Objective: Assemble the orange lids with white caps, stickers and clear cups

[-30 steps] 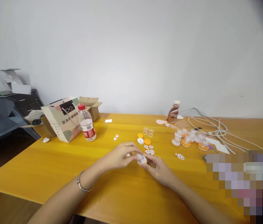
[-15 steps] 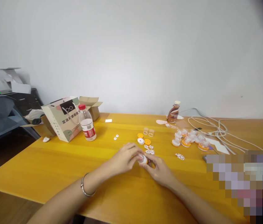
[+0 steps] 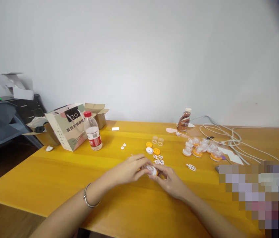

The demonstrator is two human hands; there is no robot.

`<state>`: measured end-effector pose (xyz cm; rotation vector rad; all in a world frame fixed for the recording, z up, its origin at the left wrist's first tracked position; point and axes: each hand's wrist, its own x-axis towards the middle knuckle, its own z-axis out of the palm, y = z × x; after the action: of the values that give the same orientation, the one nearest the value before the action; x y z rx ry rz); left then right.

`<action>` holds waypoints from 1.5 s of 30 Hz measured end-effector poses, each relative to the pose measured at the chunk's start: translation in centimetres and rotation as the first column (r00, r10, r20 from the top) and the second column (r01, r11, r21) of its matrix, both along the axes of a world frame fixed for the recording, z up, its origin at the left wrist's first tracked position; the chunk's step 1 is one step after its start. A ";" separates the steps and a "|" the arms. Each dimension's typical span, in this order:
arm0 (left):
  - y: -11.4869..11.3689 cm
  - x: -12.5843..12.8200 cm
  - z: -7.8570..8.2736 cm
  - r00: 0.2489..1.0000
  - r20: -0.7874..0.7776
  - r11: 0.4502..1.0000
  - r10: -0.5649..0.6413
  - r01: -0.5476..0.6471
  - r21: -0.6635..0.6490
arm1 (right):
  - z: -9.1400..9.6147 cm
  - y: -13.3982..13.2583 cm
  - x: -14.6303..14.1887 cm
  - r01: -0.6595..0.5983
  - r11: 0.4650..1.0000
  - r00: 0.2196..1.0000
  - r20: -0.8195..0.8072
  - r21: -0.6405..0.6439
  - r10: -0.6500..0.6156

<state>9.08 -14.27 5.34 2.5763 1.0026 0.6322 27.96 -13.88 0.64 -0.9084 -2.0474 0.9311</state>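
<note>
Between my two hands is a small round plastic piece (image 3: 152,170), clear and white with an orange rim, held just above the table. My left hand (image 3: 135,168) closes on its left side with thumb and fingers. My right hand (image 3: 167,178) grips it from the right; fingers cover part of it. Just beyond my hands lie white spoked cutouts (image 3: 159,161), a white disc (image 3: 149,150), an orange disc (image 3: 156,151) and another orange disc (image 3: 149,144). Two clear rings (image 3: 160,141) stand behind these. Two tiny white parts (image 3: 122,147) lie to the left.
Several similar clear-and-orange pieces (image 3: 203,147) cluster at the right, with a white cutout (image 3: 191,167) nearer. White cables (image 3: 233,140) sprawl behind. A brown drink bottle (image 3: 184,120) stands at the back; a water bottle (image 3: 93,132), paper bag (image 3: 67,127) and cardboard box (image 3: 97,115) at left.
My left hand has shifted slightly on the round piece, whose clear part now shows more between the fingers. Both hands still hold it in nearly the same place.
</note>
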 end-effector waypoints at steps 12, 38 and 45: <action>0.0 -0.2 0.3 0.998 0.021 0.998 -0.058 0.058 -0.015 | 0.3 -0.2 -0.1 -0.039 0.994 0.997 -0.065 -0.099 0.033; 0.2 0.5 0.3 0.790 0.612 0.845 -0.038 0.352 -0.402 | -0.7 -0.7 -0.7 -0.694 0.468 0.617 -0.787 -0.547 -0.005; 0.2 1.0 -0.6 0.763 0.647 0.850 0.012 0.332 -0.408 | -0.8 -0.5 -0.7 -0.685 0.438 0.607 -0.789 -0.582 -0.100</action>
<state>10.10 -14.09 4.75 1.7577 0.5837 0.9500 27.24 -14.37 -0.19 -0.3595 -0.8973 2.2631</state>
